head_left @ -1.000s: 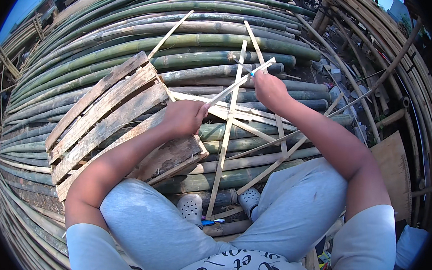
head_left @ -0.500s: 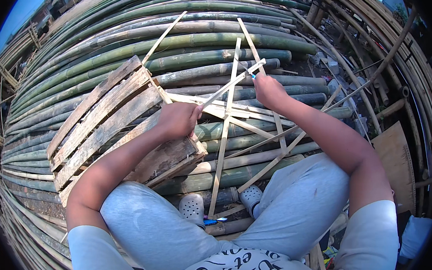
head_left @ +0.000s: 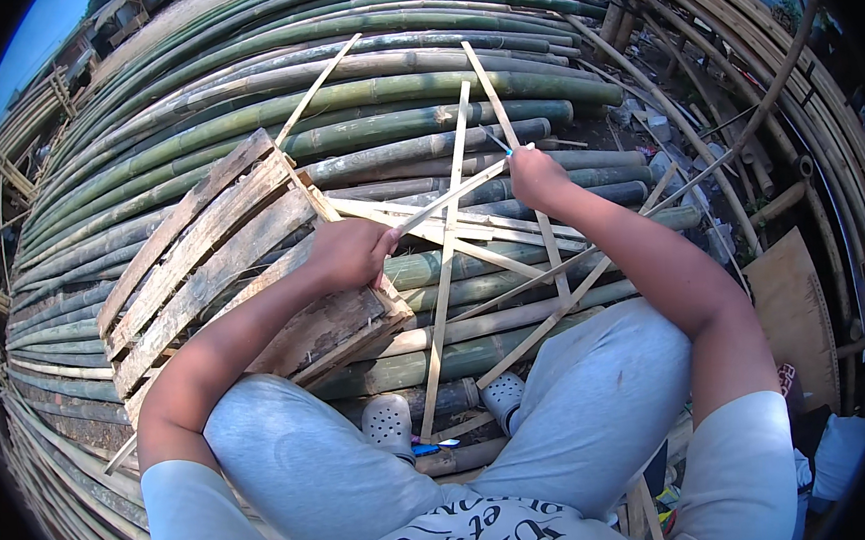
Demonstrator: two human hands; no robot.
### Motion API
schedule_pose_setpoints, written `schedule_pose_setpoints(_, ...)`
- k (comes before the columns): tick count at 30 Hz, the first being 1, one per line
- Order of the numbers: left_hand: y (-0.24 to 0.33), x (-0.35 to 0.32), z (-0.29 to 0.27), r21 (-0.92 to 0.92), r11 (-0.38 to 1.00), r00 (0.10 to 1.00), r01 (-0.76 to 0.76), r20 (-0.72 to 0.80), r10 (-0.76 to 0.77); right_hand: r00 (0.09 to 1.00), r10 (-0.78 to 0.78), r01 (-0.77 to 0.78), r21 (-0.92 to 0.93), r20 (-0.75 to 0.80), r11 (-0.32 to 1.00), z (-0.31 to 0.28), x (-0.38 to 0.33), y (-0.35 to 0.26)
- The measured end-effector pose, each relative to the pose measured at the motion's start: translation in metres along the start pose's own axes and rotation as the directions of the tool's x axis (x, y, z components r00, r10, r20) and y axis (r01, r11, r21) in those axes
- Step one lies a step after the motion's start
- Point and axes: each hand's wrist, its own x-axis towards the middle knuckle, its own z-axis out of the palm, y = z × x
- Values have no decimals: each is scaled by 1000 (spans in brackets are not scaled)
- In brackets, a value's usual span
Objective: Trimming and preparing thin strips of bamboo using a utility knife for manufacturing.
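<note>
My left hand (head_left: 349,252) is closed on the near end of a pale bamboo strip (head_left: 467,186), beside the slatted wooden crate (head_left: 206,251). The strip slants up and right to my right hand (head_left: 540,178), where its far end is hidden by the fingers. My right hand is closed around a small knife (head_left: 496,141) with some blue at its handle; the thin blade points up and left past the fist. Whether the blade touches the strip I cannot tell. Under both hands, other pale strips (head_left: 449,259) lie crossed over green bamboo poles (head_left: 424,145).
A blue tool (head_left: 427,449) lies between my grey clogs (head_left: 387,422). To the right stand a brown board (head_left: 795,315) and a stack of long poles (head_left: 737,38). Round poles lie under and around me, uneven and rounded. A white bag (head_left: 843,457) sits at the lower right.
The strip's far end, which stuck out beyond the knife, is now covered by my right hand. The blade has turned slightly and points more to the left. My left hand keeps its hold.
</note>
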Motion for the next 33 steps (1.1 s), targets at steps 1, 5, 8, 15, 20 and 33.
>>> schedule_pose_setpoints(1, -2, -1, 2, -6, 1000, 1000, 2, -18, -2, 998, -55, 56, 54, -18, 997, 8, -4, -7)
schedule_pose_setpoints(5, -4, -4, 3, -142, 987, 996, 74, -28, -79, 958, -275, 266, 104, 79, 958, -2, -43, -90)
schedule_pose_setpoints(8, -3, -3, 0, -241, 966, 994, 93, -37, -105, 955, -296, 294, 55, 16, 954, -7, -31, -72)
schedule_pose_setpoints(15, -1, 0, 2, -127, 990, 998, 60, -20, -63, 977, -213, 213, 13, 24, 977, 4, -19, -49)
schedule_pose_setpoints(20, -6, -4, -1, -207, 976, 996, 72, -39, -82, 951, -308, 307, 77, 14, 949, -14, -20, -62)
schedule_pose_setpoints(33, 1, -1, 1, -153, 985, 995, 84, -40, -91, 989, -151, 151, -20, -6, 988, -6, -12, -32)
